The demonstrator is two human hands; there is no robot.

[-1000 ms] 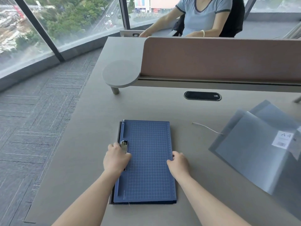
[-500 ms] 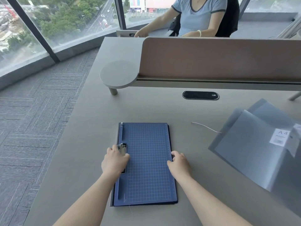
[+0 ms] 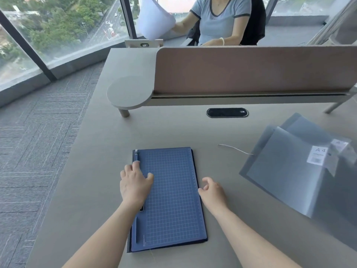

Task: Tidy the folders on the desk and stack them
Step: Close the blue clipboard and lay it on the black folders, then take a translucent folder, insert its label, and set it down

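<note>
A dark blue folder (image 3: 173,200) with a grid-printed cover lies flat in the middle of the desk (image 3: 92,190), seemingly on top of other dark folders whose edges show beneath it. My left hand (image 3: 134,184) rests on its left side over the clip, fingers spread and fairly straight. My right hand (image 3: 212,192) is at the folder's right edge, fingers loosely curled, holding nothing. Several translucent grey folders (image 3: 286,171) with a white A4 label lie fanned out at the right.
A pink divider panel (image 3: 251,70) and a round shelf (image 3: 129,92) stand at the back of the desk. Below them is a black cable port (image 3: 227,112). A thin white wire (image 3: 235,149) lies near the grey folders. A person (image 3: 222,20) sits opposite holding paper.
My left hand slid forward over the clip and flattened. My right hand let go of the folder's right edge and lifted slightly. The person opposite raised a sheet of paper.
</note>
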